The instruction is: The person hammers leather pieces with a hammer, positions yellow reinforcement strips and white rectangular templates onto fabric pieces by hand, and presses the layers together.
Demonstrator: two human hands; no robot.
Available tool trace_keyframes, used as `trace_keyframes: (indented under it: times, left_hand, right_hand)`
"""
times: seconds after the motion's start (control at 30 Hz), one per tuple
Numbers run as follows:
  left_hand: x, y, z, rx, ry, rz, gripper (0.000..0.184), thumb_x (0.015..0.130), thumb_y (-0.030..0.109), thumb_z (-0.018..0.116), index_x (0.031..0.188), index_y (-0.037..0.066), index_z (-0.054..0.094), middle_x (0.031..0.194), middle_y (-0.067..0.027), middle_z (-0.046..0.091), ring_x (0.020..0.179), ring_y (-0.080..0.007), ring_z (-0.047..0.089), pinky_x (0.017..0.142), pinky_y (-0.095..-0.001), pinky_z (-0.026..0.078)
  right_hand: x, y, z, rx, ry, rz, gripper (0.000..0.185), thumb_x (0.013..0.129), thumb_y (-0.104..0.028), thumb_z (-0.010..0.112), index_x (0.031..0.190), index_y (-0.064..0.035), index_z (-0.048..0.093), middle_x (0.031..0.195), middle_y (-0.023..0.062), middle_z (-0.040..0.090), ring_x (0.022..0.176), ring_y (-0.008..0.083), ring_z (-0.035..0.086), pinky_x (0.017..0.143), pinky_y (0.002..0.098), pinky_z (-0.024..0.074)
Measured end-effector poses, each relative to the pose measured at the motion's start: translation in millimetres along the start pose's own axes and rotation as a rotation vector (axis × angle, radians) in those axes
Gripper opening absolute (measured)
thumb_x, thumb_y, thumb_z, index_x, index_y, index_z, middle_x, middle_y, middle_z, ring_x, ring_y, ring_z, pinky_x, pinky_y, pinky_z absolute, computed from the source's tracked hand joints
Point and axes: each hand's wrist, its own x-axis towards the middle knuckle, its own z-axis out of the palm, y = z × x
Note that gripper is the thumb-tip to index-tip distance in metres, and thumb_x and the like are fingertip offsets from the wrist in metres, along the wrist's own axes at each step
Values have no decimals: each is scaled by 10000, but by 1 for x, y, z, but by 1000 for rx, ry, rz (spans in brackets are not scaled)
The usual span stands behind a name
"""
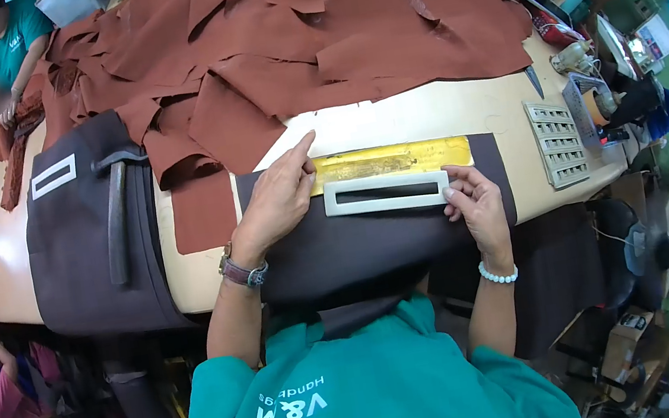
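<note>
My right hand pinches the right end of a pale rectangular frame with a long narrow slot. The frame lies flat or nearly flat over dark leather along the front of the table. Just behind it is a yellow strip with a worn, brownish middle. My left hand rests by the strip's left end, its index finger stretched out and the other fingers partly curled. Nothing shows in its grasp. Whether its fingertips touch the strip, I cannot tell.
A hammer and a second slotted frame lie on folded dark leather at left. Reddish-brown leather covers the back of the table. A slotted tray sits at right. A co-worker handles brown material at far left.
</note>
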Motion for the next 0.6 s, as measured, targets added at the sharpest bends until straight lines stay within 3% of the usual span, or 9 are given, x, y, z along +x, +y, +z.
trace_keyframes:
  times: [0.1, 0.3, 0.6]
  left_hand:
    - [-3, -1, -2, -22, -15, 9, 605, 820, 29, 545, 1391, 11, 344, 937, -118, 553, 808, -213, 542, 792, -325, 460]
    - [-8, 4, -4, 61, -57, 27, 806, 722, 113, 689, 1422, 34, 297, 994, -117, 522, 890, -235, 527, 859, -358, 451]
    - [-8, 10, -2, 57, -81, -6, 861, 683, 161, 750, 1394, -1, 294, 980, -141, 510, 943, -295, 504, 861, -383, 423]
  right_hand:
    - [6, 3, 4, -125, 0, 31, 335, 838, -21, 586, 1159, 71, 563, 732, 5, 581, 582, 45, 515, 512, 180, 424]
    - [8, 8, 0, -93, 30, 39, 353, 829, -21, 585, 1170, 67, 570, 725, 1, 577, 556, 37, 502, 488, 177, 421]
    - [7, 8, 1, -73, 51, 39, 341, 839, -11, 589, 1173, 57, 576, 733, 4, 580, 571, 40, 507, 497, 180, 433]
